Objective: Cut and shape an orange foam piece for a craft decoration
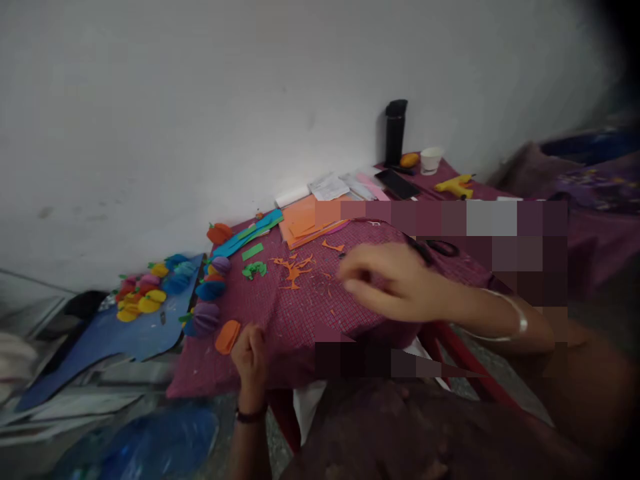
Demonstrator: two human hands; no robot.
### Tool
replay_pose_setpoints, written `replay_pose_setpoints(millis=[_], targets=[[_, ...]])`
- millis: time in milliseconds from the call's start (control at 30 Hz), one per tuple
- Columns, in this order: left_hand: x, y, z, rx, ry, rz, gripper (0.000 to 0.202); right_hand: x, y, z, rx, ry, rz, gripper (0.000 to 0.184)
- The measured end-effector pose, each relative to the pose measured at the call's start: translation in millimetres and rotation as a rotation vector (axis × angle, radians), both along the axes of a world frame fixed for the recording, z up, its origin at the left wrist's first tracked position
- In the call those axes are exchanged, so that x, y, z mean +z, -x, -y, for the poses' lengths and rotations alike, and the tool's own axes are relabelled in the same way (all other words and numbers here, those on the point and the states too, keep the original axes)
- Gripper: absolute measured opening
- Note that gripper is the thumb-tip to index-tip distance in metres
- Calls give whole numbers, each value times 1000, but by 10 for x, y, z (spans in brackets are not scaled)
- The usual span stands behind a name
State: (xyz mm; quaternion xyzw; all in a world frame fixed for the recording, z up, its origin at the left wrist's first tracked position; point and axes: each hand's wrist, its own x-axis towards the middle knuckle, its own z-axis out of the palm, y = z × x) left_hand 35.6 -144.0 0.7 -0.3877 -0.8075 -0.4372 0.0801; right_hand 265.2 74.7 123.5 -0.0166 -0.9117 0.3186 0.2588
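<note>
My left hand (pixel 250 360) rests at the near edge of a table covered in a maroon checked cloth (pixel 280 333). Its fingers are curled shut, and whether they hold anything is hidden. A stack of orange paper ovals (pixel 227 336) lies right beside it. My right hand (pixel 395 283), with a silver bangle on the wrist, hovers over the middle of the cloth; it is blurred by motion with the fingers bent inward. Orange paper scraps (pixel 296 270) lie just left of it.
Folded paper fruits in purple, blue, yellow and red (pixel 207 293) sit at the table's left edge and on a blue sheet (pixel 125 333). Orange paper sheets (pixel 305 223), scissors (pixel 435 250), a black flask (pixel 395 133), a white cup (pixel 431 160) and a yellow glue gun (pixel 455 187) lie farther back.
</note>
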Motion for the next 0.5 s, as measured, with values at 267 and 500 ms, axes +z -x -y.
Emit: replay_pose_setpoints(millis=[267, 500], targets=[[164, 177, -10, -198, 422, -167, 26, -1287, 855, -409, -27, 62, -41, 18], [-72, 1077, 478, 78, 562, -231, 36, -1499, 611, -466, -19, 107, 135, 19]])
